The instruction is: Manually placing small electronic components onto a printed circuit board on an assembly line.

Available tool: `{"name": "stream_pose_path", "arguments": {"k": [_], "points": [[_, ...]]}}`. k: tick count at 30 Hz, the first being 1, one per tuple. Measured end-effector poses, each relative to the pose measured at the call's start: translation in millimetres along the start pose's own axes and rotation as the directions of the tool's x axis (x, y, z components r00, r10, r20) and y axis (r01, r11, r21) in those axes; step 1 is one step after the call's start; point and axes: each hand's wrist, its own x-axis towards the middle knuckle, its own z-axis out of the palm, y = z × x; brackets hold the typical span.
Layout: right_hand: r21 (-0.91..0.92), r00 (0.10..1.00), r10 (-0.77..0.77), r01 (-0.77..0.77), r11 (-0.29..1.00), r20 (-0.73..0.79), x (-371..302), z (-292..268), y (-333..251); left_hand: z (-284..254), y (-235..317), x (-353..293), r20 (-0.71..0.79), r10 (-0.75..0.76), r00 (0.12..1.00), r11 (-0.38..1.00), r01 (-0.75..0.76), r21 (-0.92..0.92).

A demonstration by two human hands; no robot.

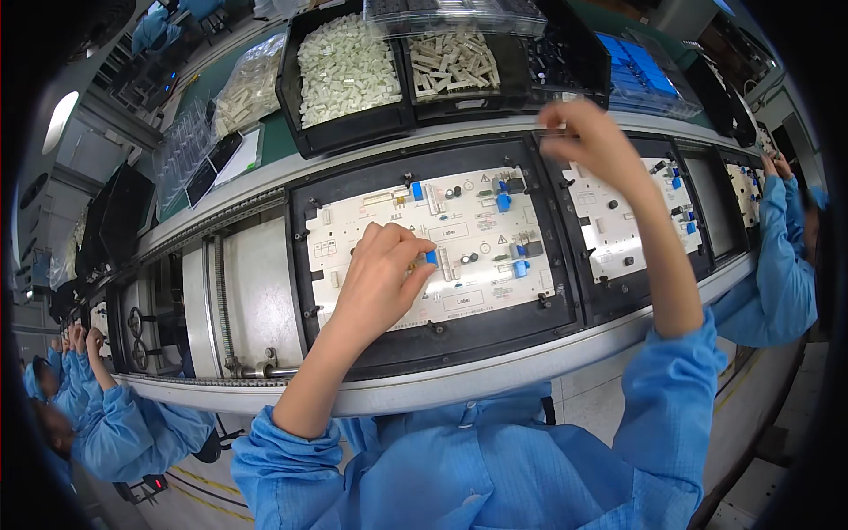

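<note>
White plastic parts [344,66] fill black bin [291,97] beyond left hand [380,269].

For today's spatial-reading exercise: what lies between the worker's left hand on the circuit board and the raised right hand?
In the head view, between the left hand and right hand lies the circuit board, carrying blue components and dark capacitors.

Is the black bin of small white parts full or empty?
Full: the black bin is heaped to its rim with small white parts.
</note>
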Motion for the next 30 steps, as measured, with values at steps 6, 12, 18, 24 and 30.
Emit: {"name": "stream_pose_path", "arguments": {"k": [6,12,18,24,30], "points": [[-0.339,0.944,0.31,-0.256,0.905,0.114,114.4,9.4,97.5,9.7,6.2,4.7,-0.006,0.013,1.0,0.99,-0.012,0.141],[-0.41,0.919,0.366,-0.281,0.868,0.145,139.6,30.4,130.0,12.2,6.7,6.2,0.006,0.019,1.0,0.989,-0.019,0.148],[-0.21,0.972,0.221,-0.232,0.95,-0.077,117.6,9.8,133.8,5.7,9.0,7.2,-0.09,0.026,0.996,0.997,-0.019,0.069],[0.21,0.917,0.323,-0.277,0.938,-0.234,93.8,-17.9,121.1,2.8,3.9,10.3,-0.136,0.023,0.99,0.997,-0.033,-0.07],[0.596,0.985,0.159,-0.168,0.785,0.069,38.5,-8.6,3.5,10.9,12.8,33.0,-0.155,-0.138,0.978,0.856,0.039,-0.516]]}}
